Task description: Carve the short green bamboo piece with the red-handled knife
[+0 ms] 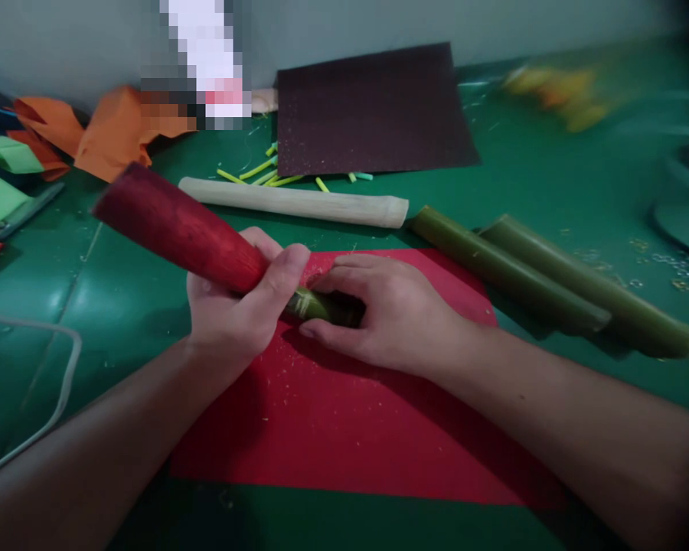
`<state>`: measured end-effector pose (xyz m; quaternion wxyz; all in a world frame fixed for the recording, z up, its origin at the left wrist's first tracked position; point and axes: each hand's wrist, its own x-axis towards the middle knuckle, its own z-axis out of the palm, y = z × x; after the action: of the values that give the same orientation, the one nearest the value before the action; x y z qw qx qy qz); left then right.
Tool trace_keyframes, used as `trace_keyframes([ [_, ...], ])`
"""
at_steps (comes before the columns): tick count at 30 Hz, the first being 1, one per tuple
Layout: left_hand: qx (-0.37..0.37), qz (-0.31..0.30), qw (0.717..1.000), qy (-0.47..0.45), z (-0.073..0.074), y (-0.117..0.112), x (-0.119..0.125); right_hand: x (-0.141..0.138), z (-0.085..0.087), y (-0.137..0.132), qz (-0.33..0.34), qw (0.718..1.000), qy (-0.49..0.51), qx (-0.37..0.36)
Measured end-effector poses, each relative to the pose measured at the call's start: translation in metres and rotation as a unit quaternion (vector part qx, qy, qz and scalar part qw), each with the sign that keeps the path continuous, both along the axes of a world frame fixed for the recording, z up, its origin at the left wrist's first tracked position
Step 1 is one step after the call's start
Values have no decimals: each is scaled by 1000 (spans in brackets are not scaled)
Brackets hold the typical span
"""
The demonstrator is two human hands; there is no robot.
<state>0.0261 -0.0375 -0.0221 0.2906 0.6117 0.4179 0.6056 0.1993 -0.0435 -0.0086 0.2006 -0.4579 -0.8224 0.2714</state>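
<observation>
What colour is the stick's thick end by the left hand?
The thick end is red, shown in the head view.

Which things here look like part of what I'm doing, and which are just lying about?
Apparently in use:
red tube, gripped by your left hand
green piece, in your right hand
red sheet, beneath both hands

Apparently just lying about:
pale stick
two green tubes
dark sheet
orange paper

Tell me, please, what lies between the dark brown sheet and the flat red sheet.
The head view shows a long pale rod and some thin yellowish pieces.
</observation>
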Motion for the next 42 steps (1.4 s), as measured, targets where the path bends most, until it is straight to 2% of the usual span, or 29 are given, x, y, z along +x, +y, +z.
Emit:
trace_keyframes([
  [4, 2, -34, 999, 0, 0, 0, -1, 1, -1, -2, -5, 998, 1, 57],
  [10, 15, -44, 999, 9, -2, -2, 1, 4, -5, 0, 9, 991, 9, 137],
  [19, 50, -47, 996, 57, -5, -1, -4, 4, -8, 1, 39, 988, -18, 148],
  [26, 35, -34, 998, 47, -5, -1, -3, 1, -5, -1, 29, 991, -52, 118],
  [42, 41, 1, 997, 62, -1, -3, 0, 4, -7, -1, 56, 992, -28, 113],
])
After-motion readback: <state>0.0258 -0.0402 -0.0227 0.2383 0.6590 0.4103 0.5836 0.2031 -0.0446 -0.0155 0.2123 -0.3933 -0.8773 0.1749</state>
